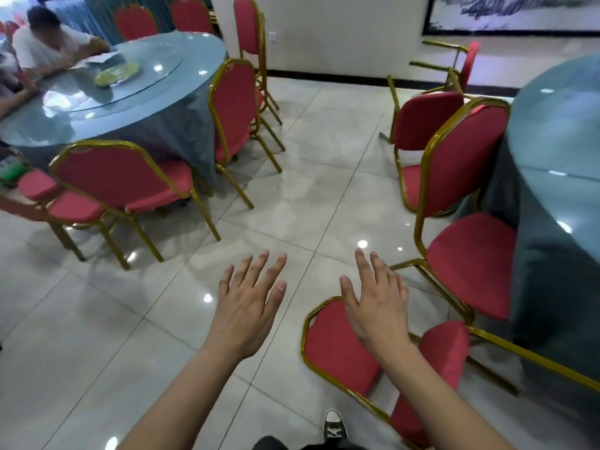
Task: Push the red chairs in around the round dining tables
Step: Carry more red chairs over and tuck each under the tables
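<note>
My left hand [250,300] hovers over the tiled floor with fingers spread, holding nothing. My right hand [376,300] is spread open above the backrest of the nearest red chair [337,352], which stands at the lower right beside the right round table [558,131]. I cannot tell whether the palm touches it. A second red chair [467,254] with a gold frame faces that table, its seat against the grey-blue cloth. A third red chair [422,125] stands farther back. Around the left round table [113,102] stand more red chairs [120,177], [235,108].
A person in a white shirt [48,43] sits at the far side of the left table, which carries a glass turntable [130,73]. An overturned chair [461,66] lies near the back wall. Glossy tile floor [308,190] runs between the tables. My shoe [334,425] shows below.
</note>
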`<action>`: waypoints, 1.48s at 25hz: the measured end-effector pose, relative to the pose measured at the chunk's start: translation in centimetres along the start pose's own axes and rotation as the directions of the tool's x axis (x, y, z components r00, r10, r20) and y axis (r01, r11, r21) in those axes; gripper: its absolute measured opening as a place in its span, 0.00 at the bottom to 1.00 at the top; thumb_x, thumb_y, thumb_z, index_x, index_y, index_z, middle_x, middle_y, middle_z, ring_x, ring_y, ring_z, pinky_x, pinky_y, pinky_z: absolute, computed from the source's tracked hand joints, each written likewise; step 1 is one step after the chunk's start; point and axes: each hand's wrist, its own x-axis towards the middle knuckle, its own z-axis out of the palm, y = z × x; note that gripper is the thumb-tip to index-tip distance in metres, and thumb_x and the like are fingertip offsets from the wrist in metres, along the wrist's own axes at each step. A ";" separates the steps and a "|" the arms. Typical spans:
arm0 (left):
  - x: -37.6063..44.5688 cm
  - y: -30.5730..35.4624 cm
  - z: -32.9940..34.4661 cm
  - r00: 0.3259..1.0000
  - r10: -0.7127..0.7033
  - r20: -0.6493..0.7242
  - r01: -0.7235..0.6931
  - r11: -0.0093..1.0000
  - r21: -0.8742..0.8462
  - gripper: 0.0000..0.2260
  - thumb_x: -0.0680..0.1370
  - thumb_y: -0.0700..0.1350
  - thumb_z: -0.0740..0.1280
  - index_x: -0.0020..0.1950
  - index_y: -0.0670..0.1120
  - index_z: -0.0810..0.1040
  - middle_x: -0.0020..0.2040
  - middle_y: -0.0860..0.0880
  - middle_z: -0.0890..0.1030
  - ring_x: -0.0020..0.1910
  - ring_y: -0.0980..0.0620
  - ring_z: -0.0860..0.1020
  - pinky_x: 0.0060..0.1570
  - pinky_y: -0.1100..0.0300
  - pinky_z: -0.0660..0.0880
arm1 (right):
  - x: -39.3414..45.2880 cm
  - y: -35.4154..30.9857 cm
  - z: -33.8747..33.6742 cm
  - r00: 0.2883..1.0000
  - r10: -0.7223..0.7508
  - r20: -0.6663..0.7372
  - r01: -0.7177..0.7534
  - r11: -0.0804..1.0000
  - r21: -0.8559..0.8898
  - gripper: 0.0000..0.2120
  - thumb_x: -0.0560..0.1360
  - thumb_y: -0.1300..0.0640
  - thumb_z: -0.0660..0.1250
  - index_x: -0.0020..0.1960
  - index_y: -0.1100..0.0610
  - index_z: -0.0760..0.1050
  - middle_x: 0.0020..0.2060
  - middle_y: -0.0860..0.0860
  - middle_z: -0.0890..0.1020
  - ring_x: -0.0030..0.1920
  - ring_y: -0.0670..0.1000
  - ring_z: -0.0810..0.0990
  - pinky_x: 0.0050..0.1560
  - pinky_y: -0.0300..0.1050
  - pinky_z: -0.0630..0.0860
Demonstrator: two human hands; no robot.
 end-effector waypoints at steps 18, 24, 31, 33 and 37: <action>25.6 4.2 3.7 0.559 0.790 0.252 -0.805 0.590 -0.062 0.29 0.81 0.63 0.31 0.82 0.63 0.46 0.83 0.55 0.52 0.82 0.52 0.44 0.79 0.50 0.40 | 4.2 0.0 3.0 0.616 0.710 -0.341 -0.748 0.663 0.030 0.29 0.84 0.38 0.51 0.82 0.48 0.59 0.78 0.55 0.67 0.77 0.57 0.65 0.77 0.62 0.58; 29.5 2.3 5.5 0.288 0.889 0.357 -0.935 0.341 -0.095 0.30 0.80 0.62 0.32 0.82 0.61 0.48 0.83 0.54 0.53 0.82 0.51 0.46 0.79 0.49 0.42 | 3.8 -6.8 8.3 0.319 0.884 -0.342 -0.903 0.393 0.173 0.33 0.81 0.36 0.47 0.81 0.49 0.60 0.78 0.55 0.67 0.76 0.59 0.68 0.78 0.62 0.57; 27.5 -0.2 9.6 0.060 0.900 0.432 -0.974 0.148 -0.173 0.31 0.80 0.62 0.32 0.82 0.60 0.51 0.83 0.53 0.55 0.82 0.49 0.47 0.79 0.48 0.42 | -0.1 -12.8 14.5 0.101 0.960 -0.262 -0.953 0.169 0.252 0.30 0.83 0.38 0.51 0.83 0.46 0.54 0.80 0.54 0.61 0.80 0.56 0.59 0.79 0.58 0.52; 26.7 -2.0 10.8 0.036 0.894 0.446 -0.974 0.130 -0.183 0.30 0.81 0.62 0.32 0.82 0.61 0.49 0.83 0.53 0.53 0.82 0.50 0.46 0.79 0.48 0.42 | -1.4 -13.9 16.3 0.059 0.963 -0.263 -0.954 0.133 0.269 0.30 0.83 0.39 0.51 0.83 0.47 0.55 0.80 0.54 0.62 0.79 0.55 0.59 0.79 0.58 0.52; 26.1 -6.1 13.3 0.027 0.894 0.448 -0.969 0.133 -0.207 0.28 0.83 0.62 0.35 0.82 0.60 0.47 0.83 0.52 0.51 0.82 0.50 0.46 0.79 0.47 0.44 | -2.5 -15.2 21.0 -0.025 0.965 -0.262 -0.939 0.068 0.338 0.29 0.84 0.41 0.54 0.82 0.50 0.58 0.79 0.57 0.65 0.78 0.57 0.62 0.78 0.61 0.54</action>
